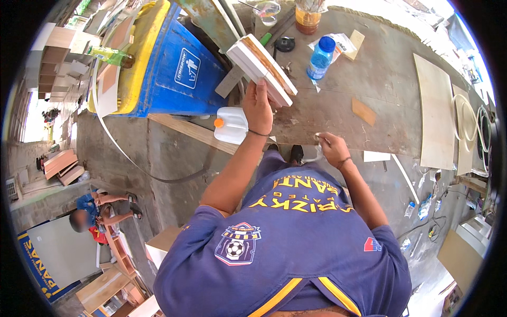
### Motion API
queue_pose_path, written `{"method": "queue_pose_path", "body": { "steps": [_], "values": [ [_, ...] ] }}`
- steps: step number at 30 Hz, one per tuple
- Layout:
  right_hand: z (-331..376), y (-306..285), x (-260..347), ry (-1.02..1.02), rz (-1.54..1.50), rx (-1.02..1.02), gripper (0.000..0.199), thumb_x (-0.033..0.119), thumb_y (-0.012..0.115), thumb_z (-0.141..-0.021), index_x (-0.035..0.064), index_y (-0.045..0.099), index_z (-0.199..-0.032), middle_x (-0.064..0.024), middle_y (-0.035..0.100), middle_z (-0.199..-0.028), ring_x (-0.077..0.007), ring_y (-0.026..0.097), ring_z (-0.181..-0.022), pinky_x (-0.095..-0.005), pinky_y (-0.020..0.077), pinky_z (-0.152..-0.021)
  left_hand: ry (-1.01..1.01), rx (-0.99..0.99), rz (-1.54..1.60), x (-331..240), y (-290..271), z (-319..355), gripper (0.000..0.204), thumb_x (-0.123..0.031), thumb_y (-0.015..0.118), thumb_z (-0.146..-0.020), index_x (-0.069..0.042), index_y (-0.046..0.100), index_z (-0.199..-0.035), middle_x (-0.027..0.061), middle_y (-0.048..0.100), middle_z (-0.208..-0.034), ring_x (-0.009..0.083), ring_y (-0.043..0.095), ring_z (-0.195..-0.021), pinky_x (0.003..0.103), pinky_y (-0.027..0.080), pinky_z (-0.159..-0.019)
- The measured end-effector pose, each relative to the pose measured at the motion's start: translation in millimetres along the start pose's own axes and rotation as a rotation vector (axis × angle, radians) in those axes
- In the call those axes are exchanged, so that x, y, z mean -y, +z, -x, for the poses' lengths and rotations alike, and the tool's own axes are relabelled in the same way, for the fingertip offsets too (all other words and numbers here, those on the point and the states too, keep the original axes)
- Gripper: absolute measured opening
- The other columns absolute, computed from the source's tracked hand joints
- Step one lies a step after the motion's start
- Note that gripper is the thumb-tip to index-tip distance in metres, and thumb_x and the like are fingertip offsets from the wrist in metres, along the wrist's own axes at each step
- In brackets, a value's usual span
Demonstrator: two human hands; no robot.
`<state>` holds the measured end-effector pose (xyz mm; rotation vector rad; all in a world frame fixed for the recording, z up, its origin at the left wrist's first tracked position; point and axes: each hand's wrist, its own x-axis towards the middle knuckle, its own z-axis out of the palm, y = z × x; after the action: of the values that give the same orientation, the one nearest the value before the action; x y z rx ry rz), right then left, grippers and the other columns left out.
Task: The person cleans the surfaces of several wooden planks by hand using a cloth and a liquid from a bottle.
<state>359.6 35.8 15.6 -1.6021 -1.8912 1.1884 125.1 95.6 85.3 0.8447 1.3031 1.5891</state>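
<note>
My left hand [257,110] grips the near end of a stack of white boards [252,59], with a brown layer showing between the white ones. The boards slant over the left part of the worktable [338,95]. Close to the table's front edge, my right hand [335,150] is closed, its fingertips pinched on something small and pale that I cannot make out. A white jug [232,127] with an orange cap is just left of my left wrist. Beyond the boards lies a round black object [285,44], beside a green-handled tool [266,38].
A blue bottle [320,59], a jar [310,18] and a small wood piece [364,111] are on the table. Large thin panels [435,105] lie at right. A blue bin [174,63] with a yellow rim is at left. A person [95,208] sits at far left.
</note>
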Motion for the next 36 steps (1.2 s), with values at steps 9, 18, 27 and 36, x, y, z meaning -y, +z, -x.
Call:
{"method": "queue_pose_path", "body": {
  "steps": [9, 18, 27, 36],
  "values": [
    [-10, -3, 63, 0.047, -0.106, -0.118, 0.023, 0.021, 0.063, -0.084, 0.0008, 0.065, -0.095, -0.0187, 0.064, -0.078, -0.0288, 0.061, -0.070, -0.0345, 0.0478, -0.066, 0.035, 0.005, 0.267, -60, -9, 7, 0.033, -0.033, 0.047, -0.097, -0.003, 0.056, -0.109, 0.0024, 0.057, -0.091, 0.0073, 0.056, -0.077, 0.024, 0.051, -0.061],
    [-100, -32, 159, -0.207, -0.110, -0.317, 0.020, 0.013, 0.063, -0.083, 0.0012, 0.059, -0.098, -0.0114, 0.066, -0.091, -0.0193, 0.063, -0.078, -0.0310, 0.0491, -0.072, -0.124, 0.214, 0.535, -84, -56, 1, 0.025, -0.028, 0.047, -0.097, -0.007, 0.057, -0.107, 0.0007, 0.062, -0.095, 0.0088, 0.061, -0.083, 0.027, 0.054, -0.068],
    [-86, -48, 255, -0.247, -0.013, -0.272, 0.050, 0.016, 0.069, -0.081, 0.0047, 0.049, -0.125, -0.0093, 0.060, -0.117, -0.0174, 0.057, -0.108, -0.0336, 0.0463, -0.088, -0.262, 0.521, 0.734, -87, -89, -9, 0.044, -0.030, 0.038, -0.099, -0.002, 0.040, -0.132, 0.0113, 0.056, -0.123, 0.0219, 0.057, -0.111, 0.038, 0.048, -0.092],
    [-7, 26, 283, -0.212, -0.213, -0.261, 0.090, 0.015, 0.079, -0.070, 0.0043, 0.027, -0.142, -0.0181, 0.053, -0.125, -0.0237, 0.055, -0.113, -0.0349, 0.0460, -0.091, -0.353, 0.736, 0.838, -91, -89, 1, 0.055, -0.038, 0.042, -0.095, -0.002, 0.034, -0.137, 0.0171, 0.049, -0.130, 0.0297, 0.052, -0.116, 0.045, 0.045, -0.097]
  ]
}}
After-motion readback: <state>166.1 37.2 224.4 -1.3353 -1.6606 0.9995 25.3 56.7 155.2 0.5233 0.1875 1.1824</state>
